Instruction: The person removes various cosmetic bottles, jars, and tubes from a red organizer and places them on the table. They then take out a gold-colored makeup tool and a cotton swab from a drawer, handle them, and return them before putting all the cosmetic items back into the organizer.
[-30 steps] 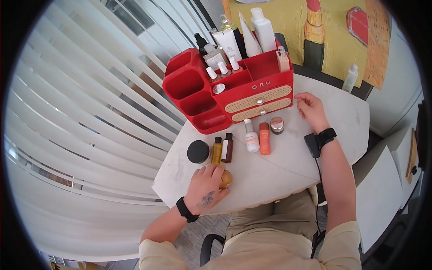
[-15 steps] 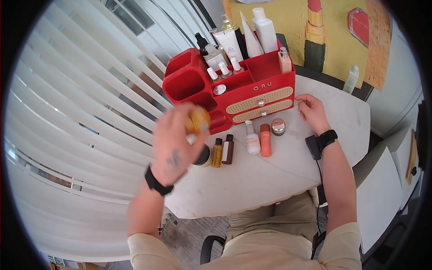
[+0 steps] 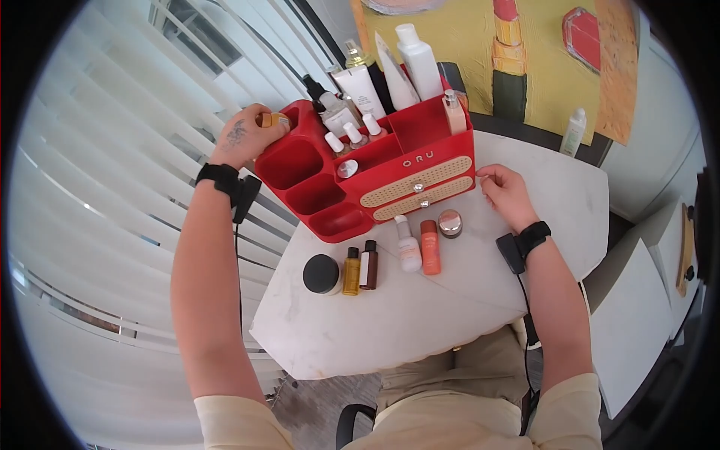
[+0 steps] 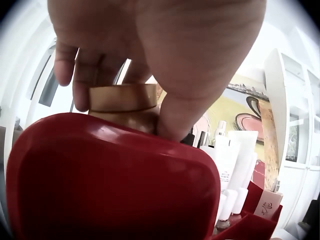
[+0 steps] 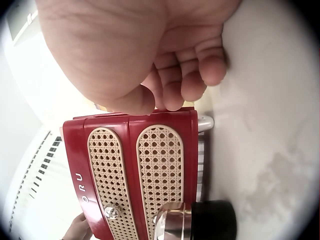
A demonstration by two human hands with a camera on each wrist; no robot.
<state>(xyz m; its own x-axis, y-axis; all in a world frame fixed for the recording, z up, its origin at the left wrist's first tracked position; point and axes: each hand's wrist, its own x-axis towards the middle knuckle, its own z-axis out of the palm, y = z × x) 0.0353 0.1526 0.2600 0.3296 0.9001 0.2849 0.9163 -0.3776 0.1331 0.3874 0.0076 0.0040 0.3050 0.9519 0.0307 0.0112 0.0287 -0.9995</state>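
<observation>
My left hand point(image 3: 246, 136) pinches a round gold-lidded jar point(image 3: 273, 120) at the rear left compartment of the red organizer point(image 3: 304, 159). In the left wrist view the jar point(image 4: 123, 102) sits between thumb and fingers, its lower part hidden by the red wall point(image 4: 110, 175). My right hand point(image 3: 507, 196) is beside the organizer's right end, holding nothing, its fingers loosely curled; in the right wrist view the thumb and fingertips of that hand point(image 5: 145, 60) are close to the organizer's edge point(image 5: 130, 150).
On the marble table point(image 3: 420, 322) stand a black-lidded jar point(image 3: 322, 274), two small bottles, a white bottle point(image 3: 409, 253), a coral tube point(image 3: 430, 249) and a silver-lidded jar point(image 3: 450, 223). Bottles and tubes fill the organizer's back. A cable hangs from each wrist camera.
The left hand has lifted the gold-lidded jar from the table's front left and carried it to the organizer's rear left compartment. The right hand has barely moved; the view has shifted slightly.
</observation>
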